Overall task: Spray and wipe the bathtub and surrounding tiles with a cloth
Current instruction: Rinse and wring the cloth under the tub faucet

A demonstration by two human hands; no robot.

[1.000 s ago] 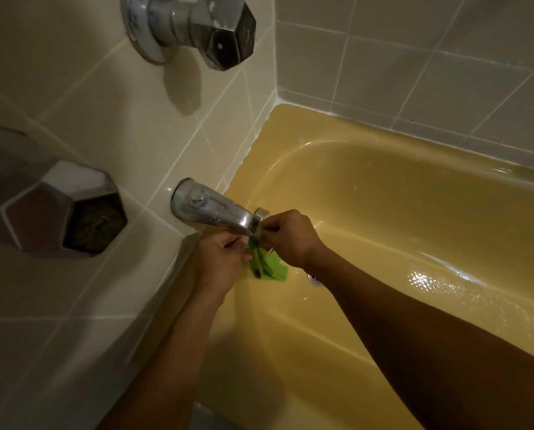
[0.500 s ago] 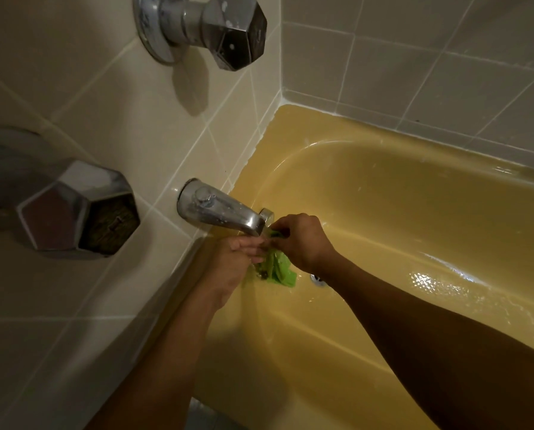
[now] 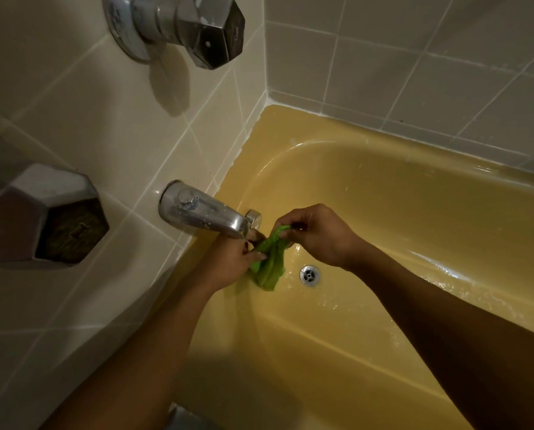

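Green cloth (image 3: pixel 269 265) by chrome spout (image 3: pixel 203 212), left hand (image 3: pixel 228 262) and right hand (image 3: pixel 318 237) both pinching it, drain (image 3: pixel 309 274) beside

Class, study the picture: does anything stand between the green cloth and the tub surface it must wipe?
Nothing visible does. The left hand and right hand grip the cloth beside the spout; the bathtub below it is unobstructed, the drain off to one side.
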